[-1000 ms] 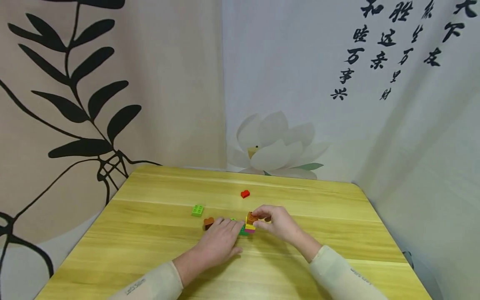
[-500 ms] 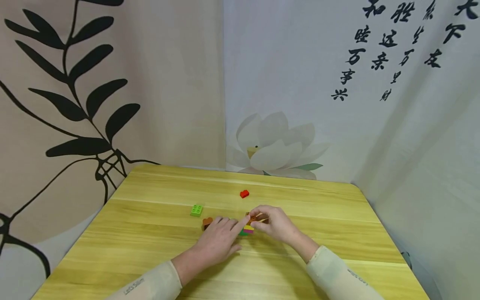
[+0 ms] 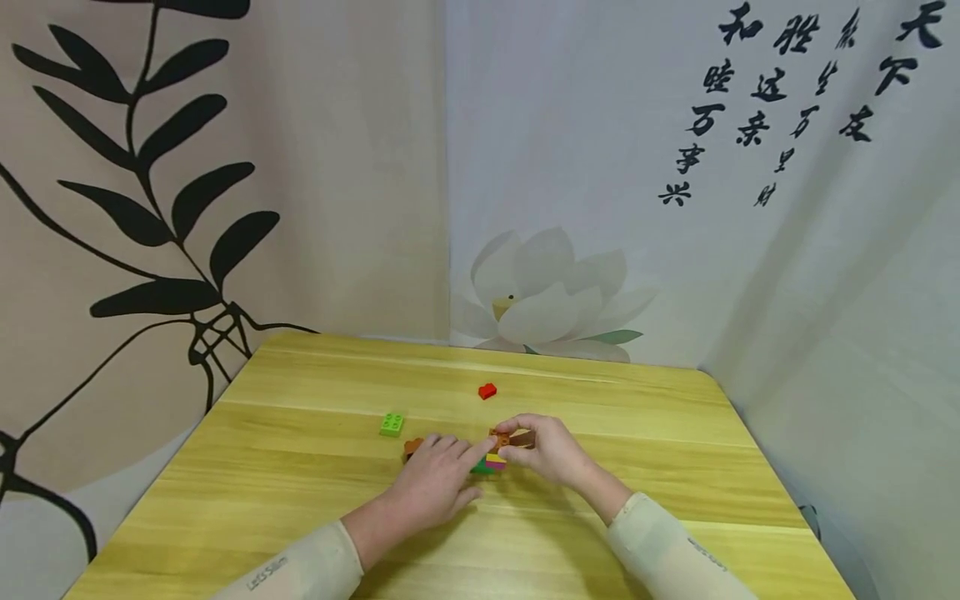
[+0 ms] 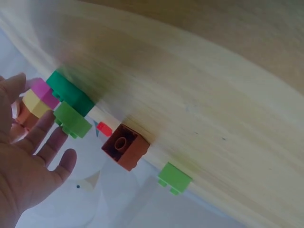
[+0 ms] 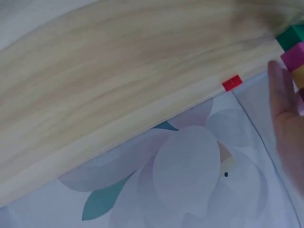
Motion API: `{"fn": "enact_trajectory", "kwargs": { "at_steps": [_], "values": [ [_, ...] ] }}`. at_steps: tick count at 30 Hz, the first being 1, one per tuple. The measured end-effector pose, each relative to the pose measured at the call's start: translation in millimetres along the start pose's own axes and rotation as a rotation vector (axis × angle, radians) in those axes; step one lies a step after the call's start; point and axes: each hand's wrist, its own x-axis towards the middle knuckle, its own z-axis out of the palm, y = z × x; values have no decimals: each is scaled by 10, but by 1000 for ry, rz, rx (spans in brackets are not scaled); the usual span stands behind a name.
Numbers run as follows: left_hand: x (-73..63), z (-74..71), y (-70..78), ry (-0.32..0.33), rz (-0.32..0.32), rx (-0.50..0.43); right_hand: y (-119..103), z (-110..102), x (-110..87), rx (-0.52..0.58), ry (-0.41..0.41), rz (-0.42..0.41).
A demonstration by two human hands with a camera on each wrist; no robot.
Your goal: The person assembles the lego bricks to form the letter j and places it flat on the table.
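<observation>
A stack of toy building bricks stands on the table between both hands. From the bottom it has a dark green brick (image 4: pixel 71 92), a magenta one (image 4: pixel 44 92) beside a light green one (image 4: pixel 71 118), then a yellow brick (image 4: pixel 36 104) and a brown brick (image 3: pixel 500 436) on top. My right hand (image 3: pixel 551 450) pinches the brown brick between thumb and fingers. My left hand (image 3: pixel 433 485) lies over the stack's left side with fingers extended, its index fingertip at the brown brick and other fingertips at the light green one. Its thumb stays apart from the bricks.
Left of the stack, partly behind the left hand, lies another brown brick (image 4: pixel 126 147). Farther left is a loose light green brick (image 3: pixel 392 424). A red brick (image 3: pixel 487 391) lies toward the far edge of the wooden table (image 3: pixel 600 400), with printed curtains behind.
My left index finger has reached up and right, from beside the stack to the top brown brick. My right hand keeps its pinch on that brick with little movement.
</observation>
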Motion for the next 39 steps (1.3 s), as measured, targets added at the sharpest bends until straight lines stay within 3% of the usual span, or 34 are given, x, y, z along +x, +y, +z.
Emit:
{"fn": "enact_trajectory", "kwargs": {
  "at_steps": [16, 29, 39],
  "values": [
    [-33, 61, 2, -1, 8, -29, 192, 40, -3, 431, -88, 169],
    [-18, 83, -21, 3, -9, -25, 213, 63, 29, 470, -53, 235],
    [-21, 73, -18, -11, -11, -13, 178, 77, 18, 456, -32, 226]
  ]
}}
